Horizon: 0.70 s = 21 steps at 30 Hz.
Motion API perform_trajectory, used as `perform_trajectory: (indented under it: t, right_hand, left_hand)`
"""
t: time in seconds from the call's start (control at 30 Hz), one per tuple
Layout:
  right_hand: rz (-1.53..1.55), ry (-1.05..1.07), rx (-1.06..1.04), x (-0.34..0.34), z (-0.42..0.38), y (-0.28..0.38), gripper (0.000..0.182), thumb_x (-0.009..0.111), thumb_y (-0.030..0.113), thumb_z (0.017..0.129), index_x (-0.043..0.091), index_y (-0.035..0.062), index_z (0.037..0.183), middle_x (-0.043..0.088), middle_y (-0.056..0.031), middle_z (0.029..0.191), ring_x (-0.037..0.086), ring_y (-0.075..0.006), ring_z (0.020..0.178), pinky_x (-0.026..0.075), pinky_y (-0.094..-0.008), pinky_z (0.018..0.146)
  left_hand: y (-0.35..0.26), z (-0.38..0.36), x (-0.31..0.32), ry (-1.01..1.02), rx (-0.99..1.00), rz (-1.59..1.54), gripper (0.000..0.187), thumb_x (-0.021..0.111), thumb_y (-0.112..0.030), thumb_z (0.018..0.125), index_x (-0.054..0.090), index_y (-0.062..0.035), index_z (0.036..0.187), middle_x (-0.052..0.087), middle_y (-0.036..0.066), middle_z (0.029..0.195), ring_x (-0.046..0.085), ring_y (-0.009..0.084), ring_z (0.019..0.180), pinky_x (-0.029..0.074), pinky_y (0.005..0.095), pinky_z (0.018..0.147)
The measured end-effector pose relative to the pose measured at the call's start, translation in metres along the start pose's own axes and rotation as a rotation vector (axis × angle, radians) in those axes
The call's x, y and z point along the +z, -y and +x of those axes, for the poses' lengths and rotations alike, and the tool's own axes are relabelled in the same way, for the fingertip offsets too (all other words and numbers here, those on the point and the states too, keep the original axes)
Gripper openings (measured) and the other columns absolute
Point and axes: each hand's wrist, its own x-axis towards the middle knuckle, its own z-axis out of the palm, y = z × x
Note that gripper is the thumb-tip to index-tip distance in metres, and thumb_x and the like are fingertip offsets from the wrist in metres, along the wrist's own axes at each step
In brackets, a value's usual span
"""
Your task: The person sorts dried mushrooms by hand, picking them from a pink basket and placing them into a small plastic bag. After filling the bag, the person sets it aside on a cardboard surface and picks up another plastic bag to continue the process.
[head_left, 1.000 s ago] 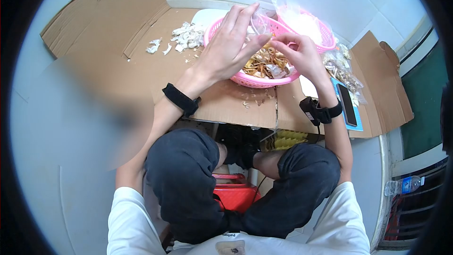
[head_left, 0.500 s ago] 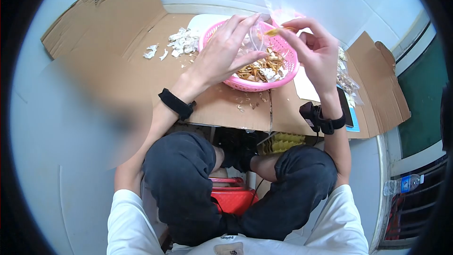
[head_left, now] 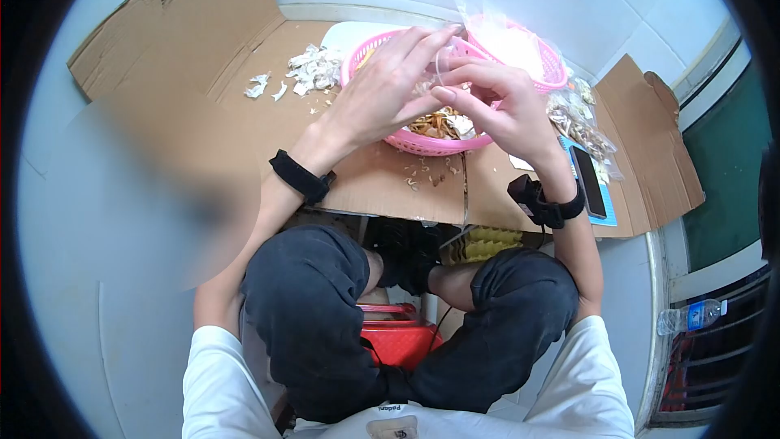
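Note:
My left hand (head_left: 378, 93) is closed on a small clear plastic bag (head_left: 444, 63), held above a pink basket (head_left: 435, 146). Right up against the bag is my right hand (head_left: 508, 110), its thumb and fingers bent together; whatever sits between those fingertips is hidden. Inside the basket lie thin brown dried strips (head_left: 436, 124) with white scraps among them, partly covered by both hands.
Behind stands a second pink basket (head_left: 554, 65) holding white plastic bags (head_left: 508, 41). White scraps (head_left: 315, 69) lie left on the cardboard (head_left: 357, 187). To the right are filled clear bags (head_left: 581, 126) and a phone (head_left: 591, 183). A water bottle (head_left: 691, 317) is farther right.
My right hand has moved left and down to the bag, and the yellowish-brown strip in its fingers has gone out of sight. My left hand has barely moved.

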Motion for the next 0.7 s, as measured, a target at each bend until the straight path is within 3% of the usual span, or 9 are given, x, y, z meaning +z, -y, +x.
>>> perform_trajectory:
  t: [0.1,0.2,0.27,0.4,0.47,0.57,0.6,0.63,0.7]
  right_hand:
    - [-0.065,0.027,-0.125,0.002,0.002,-0.004,0.021,0.064,0.019,0.099,0.074,0.0007,0.106,0.07,-0.0073,0.09,0.056,-0.0115,0.06,0.046,-0.0278,0.056]
    - [0.057,0.01,0.02,0.002,0.0,-0.006,0.023,0.063,0.018,0.1,0.074,0.0001,0.107,0.069,-0.0097,0.097,0.059,-0.0131,0.061,0.048,-0.0288,0.057]
    - [-0.05,-0.013,-0.11,0.001,0.001,-0.009,0.025,0.06,0.018,0.102,0.073,0.0001,0.113,0.07,-0.0107,0.102,0.062,-0.0116,0.062,0.049,-0.0269,0.057]
    - [0.113,-0.113,0.008,0.008,-0.001,-0.003,0.025,0.059,0.017,0.102,0.071,0.0001,0.117,0.071,-0.0081,0.098,0.063,-0.0093,0.063,0.049,-0.0244,0.056]
    - [0.222,-0.314,0.041,0.007,0.003,0.0,0.024,0.061,0.017,0.101,0.07,-0.0005,0.115,0.073,-0.0052,0.093,0.062,-0.0068,0.063,0.048,-0.0221,0.056]
    - [0.098,-0.314,0.099,0.007,0.004,-0.012,0.02,0.064,0.017,0.098,0.071,-0.0001,0.106,0.073,-0.0039,0.086,0.062,-0.0061,0.065,0.049,-0.0224,0.058]
    - [-0.08,-0.196,0.125,0.004,0.005,-0.017,0.025,0.069,0.024,0.094,0.071,0.0004,0.104,0.073,-0.0082,0.086,0.067,-0.0131,0.069,0.053,-0.0292,0.063]
    - [-0.08,-0.196,0.126,0.007,0.004,-0.023,0.025,0.069,0.024,0.094,0.071,0.0004,0.104,0.073,-0.0082,0.086,0.067,-0.0131,0.069,0.053,-0.0292,0.063]
    - [-0.351,0.06,0.217,0.018,0.0,-0.036,0.032,0.072,0.03,0.09,0.071,0.0009,0.104,0.073,-0.0121,0.086,0.07,-0.0228,0.074,0.055,-0.0364,0.071]
  left_hand:
    - [-0.005,0.001,-0.001,0.001,0.026,-0.023,0.075,0.075,-0.029,0.087,0.042,-0.0032,0.149,0.055,0.021,0.133,0.055,0.0381,0.123,0.045,0.0459,0.104]
    - [-0.003,0.0,-0.002,-0.004,0.005,-0.034,0.075,0.076,-0.027,0.085,0.043,-0.0027,0.148,0.055,0.021,0.132,0.055,0.0376,0.122,0.046,0.0457,0.104]
    - [0.0,-0.001,-0.002,-0.004,-0.012,-0.033,0.076,0.077,-0.027,0.085,0.043,-0.0024,0.148,0.056,0.02,0.131,0.056,0.0374,0.121,0.046,0.0457,0.103]
    - [0.0,-0.001,-0.002,-0.053,-0.068,0.082,0.072,0.079,-0.027,0.086,0.045,-0.0005,0.144,0.056,0.019,0.126,0.057,0.0352,0.117,0.047,0.0442,0.101]
    - [0.004,-0.002,-0.002,-0.109,-0.092,0.116,0.07,0.079,-0.027,0.086,0.046,0.0003,0.142,0.056,0.018,0.124,0.058,0.0341,0.115,0.047,0.0434,0.1]
    - [0.009,-0.001,-0.001,-0.241,-0.151,0.075,0.074,0.079,-0.036,0.085,0.046,0.0066,0.137,0.056,0.021,0.119,0.056,0.0362,0.113,0.046,0.0444,0.098]
    - [0.01,-0.001,-0.001,-0.272,-0.15,0.071,0.074,0.079,-0.037,0.085,0.047,0.0076,0.135,0.056,0.021,0.12,0.056,0.0364,0.114,0.045,0.0447,0.099]
    - [0.011,-0.001,-0.001,-0.302,-0.15,0.066,0.074,0.08,-0.037,0.085,0.047,0.0086,0.134,0.056,0.021,0.121,0.056,0.0365,0.115,0.044,0.045,0.1]
    - [0.01,-0.002,0.001,-0.285,-0.157,0.043,0.074,0.08,-0.037,0.085,0.047,0.008,0.133,0.055,0.022,0.122,0.056,0.0365,0.115,0.044,0.0449,0.1]
